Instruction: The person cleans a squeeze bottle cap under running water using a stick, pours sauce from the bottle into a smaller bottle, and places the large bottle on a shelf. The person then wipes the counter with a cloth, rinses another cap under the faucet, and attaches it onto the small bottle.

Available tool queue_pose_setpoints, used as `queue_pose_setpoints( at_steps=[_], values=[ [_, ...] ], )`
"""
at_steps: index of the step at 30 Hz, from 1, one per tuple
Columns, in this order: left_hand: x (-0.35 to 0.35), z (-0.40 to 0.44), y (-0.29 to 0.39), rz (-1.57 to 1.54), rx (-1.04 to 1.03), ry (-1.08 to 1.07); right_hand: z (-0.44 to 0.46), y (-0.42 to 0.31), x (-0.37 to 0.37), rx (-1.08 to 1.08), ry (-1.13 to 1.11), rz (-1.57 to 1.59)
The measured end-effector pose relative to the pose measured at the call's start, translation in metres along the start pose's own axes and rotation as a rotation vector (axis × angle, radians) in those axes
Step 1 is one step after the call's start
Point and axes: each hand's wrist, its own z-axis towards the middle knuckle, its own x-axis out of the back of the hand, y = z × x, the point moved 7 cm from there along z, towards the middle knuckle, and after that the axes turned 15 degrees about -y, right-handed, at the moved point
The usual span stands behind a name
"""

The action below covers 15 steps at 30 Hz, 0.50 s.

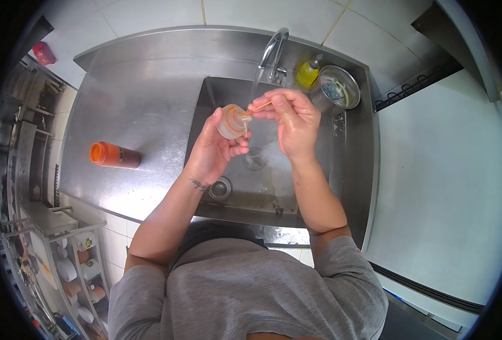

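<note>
Over the sink (pixel 205 93), my left hand (pixel 214 144) is wrapped round a small translucent cup-like piece (pixel 231 122) with orange residue inside. My right hand (pixel 296 116) pinches a thin orange-brown stick (pixel 261 106), whose tip is at the piece's right edge. Water runs from the curved faucet (pixel 274 48) just behind my hands and falls into the basin. On the steel counter (pixel 137 96) to the left, an orange bottle (pixel 116 155) lies on its side, its open mouth facing left.
A yellow soap bottle (pixel 307 73) and a metal bowl (pixel 340 86) with a scrubber stand behind the sink at the right. A drain strainer (pixel 220 188) is low in the basin. Shelves with containers are at lower left; a white surface (pixel 438 187) lies right.
</note>
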Motion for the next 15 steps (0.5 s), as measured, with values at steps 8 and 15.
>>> queue_pose_setpoints(
  at_steps=[8, 15],
  values=[
    [-0.004, 0.0, 0.012, 0.205, 0.002, 0.043, 0.014, -0.002, 0.003, -0.137, -0.176, -0.111],
    [-0.009, 0.001, 0.01, 0.248, 0.027, 0.008, 0.022, 0.005, 0.006, -0.362, -0.341, 0.015]
  ],
)
